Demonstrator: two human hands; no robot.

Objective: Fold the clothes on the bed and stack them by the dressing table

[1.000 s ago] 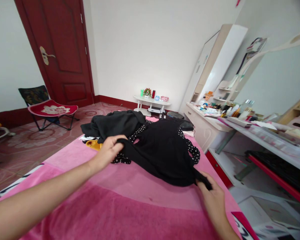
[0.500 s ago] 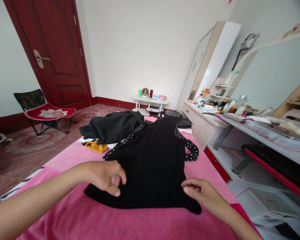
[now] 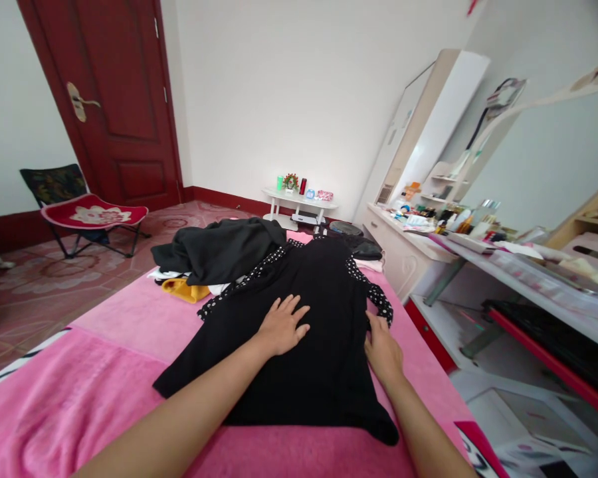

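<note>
A black garment with white-dotted black sleeves lies spread out, its wide hem toward me. I cannot tell whether it is a dress or a long top. My left hand rests flat on its middle, fingers spread. At the garment's right side, just below the bunched right sleeve, my right hand has its fingers closed at the edge of the cloth; the fingertips are partly hidden. The left sleeve slants outward beside a pile of clothes.
Dark clothes lie piled at the far left of the pink bed cover, above a yellow piece. More folded clothes lie at the far right. A cluttered dressing table stands to the right, a folding chair to the left.
Both hands have moved away from me, up the garment. The left has opened flat onto its middle; the right has gone from near the hem to the side below the sleeve.
</note>
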